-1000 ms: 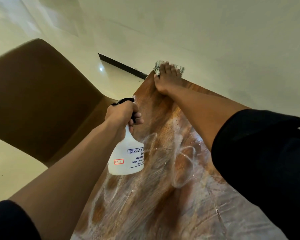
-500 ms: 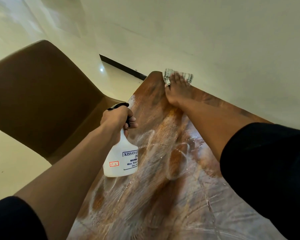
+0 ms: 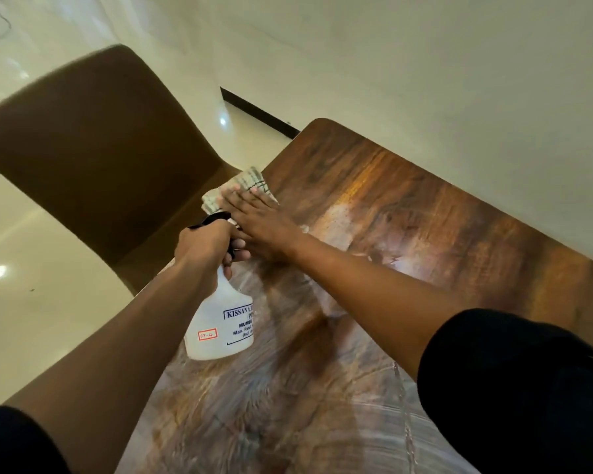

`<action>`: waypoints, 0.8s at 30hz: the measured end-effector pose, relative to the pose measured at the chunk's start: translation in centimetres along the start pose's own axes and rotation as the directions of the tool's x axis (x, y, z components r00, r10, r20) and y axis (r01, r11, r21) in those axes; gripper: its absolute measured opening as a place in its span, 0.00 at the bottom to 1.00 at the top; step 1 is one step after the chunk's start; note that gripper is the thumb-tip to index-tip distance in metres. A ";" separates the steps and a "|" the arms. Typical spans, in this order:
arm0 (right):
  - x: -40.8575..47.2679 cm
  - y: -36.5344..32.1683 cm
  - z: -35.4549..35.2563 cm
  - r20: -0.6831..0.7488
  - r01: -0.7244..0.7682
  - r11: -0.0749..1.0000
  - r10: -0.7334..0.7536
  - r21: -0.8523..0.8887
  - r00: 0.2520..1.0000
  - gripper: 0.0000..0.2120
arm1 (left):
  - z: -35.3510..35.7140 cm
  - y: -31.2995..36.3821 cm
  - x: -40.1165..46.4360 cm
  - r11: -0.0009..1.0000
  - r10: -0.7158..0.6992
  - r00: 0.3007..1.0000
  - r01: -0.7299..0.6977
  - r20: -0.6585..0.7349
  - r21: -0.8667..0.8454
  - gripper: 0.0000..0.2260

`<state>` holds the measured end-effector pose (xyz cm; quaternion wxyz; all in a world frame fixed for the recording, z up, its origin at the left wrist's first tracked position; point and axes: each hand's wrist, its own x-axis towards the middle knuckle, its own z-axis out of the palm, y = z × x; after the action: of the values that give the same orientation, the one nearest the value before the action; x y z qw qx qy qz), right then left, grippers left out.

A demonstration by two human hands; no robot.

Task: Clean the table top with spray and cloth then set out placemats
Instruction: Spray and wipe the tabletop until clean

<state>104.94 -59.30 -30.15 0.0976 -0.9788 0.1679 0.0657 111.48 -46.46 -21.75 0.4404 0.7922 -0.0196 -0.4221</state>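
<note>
Our right hand (image 3: pixel 254 217) presses the cloth (image 3: pixel 250 183) flat at the tabletop's (image 3: pixel 425 217) left edge, wet streaks lying nearer us, while our left hand's (image 3: pixel 208 244) grip is clenched round the spray bottle (image 3: pixel 220 323)

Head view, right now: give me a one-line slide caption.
Right hand presses a checked cloth on the wet wooden table; left hand holds a spray bottle.

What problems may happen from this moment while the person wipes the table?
The cloth under the right hand already overhangs the table edge beside the chair, so it might slip off. The right hand crosses close to the left hand holding the spray bottle, so they may bump. Streaks near the bottle look wet and could stay unwiped.
</note>
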 end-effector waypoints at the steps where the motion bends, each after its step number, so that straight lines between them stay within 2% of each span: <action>1: -0.4 0.2 -0.3 0.005 0.019 1.000 -0.019 0.014 1.000 0.32 | -0.4 -0.3 -0.5 1.000 0.006 1.000 -0.006 -0.016 0.008 0.03; 4: -1.0 2.1 -1.9 0.032 -0.049 0.993 0.045 0.110 0.998 0.31 | -1.1 -1.2 -2.0 0.999 0.033 0.999 -0.033 -0.033 0.009 0.04; 9: -3.7 6.3 -2.6 -0.011 -0.363 0.918 0.370 0.156 0.929 0.30 | -2.2 -3.4 -5.1 1.000 0.021 0.998 -0.021 -0.053 0.010 0.05; 13: -3.4 4.1 -2.7 -0.011 -0.445 0.878 0.453 0.176 0.891 0.31 | -3.9 -5.5 -7.2 0.999 -0.014 0.998 0.016 -0.062 0.029 0.08; 15: -3.2 1.6 -2.5 -0.006 -0.380 0.913 0.385 0.151 0.923 0.32 | -4.8 -6.4 -7.8 0.999 -0.016 0.997 0.018 -0.072 0.033 0.09; 19: -3.2 -5.1 -0.9 0.022 -0.144 0.986 0.143 0.085 0.989 0.32 | -6.2 -7.7 -8.5 1.000 -0.002 0.993 0.005 -0.117 0.021 0.08; 24: -4.5 -10.0 1.8 0.037 0.118 0.992 -0.120 0.039 0.992 0.32 | -6.7 -8.6 -9.3 0.999 0.035 0.990 -0.036 -0.136 -0.004 0.11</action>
<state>103.99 -48.27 -29.49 0.1226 -0.9836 0.1085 0.0759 107.24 -32.91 -20.12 0.4505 0.8172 -0.0024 -0.3596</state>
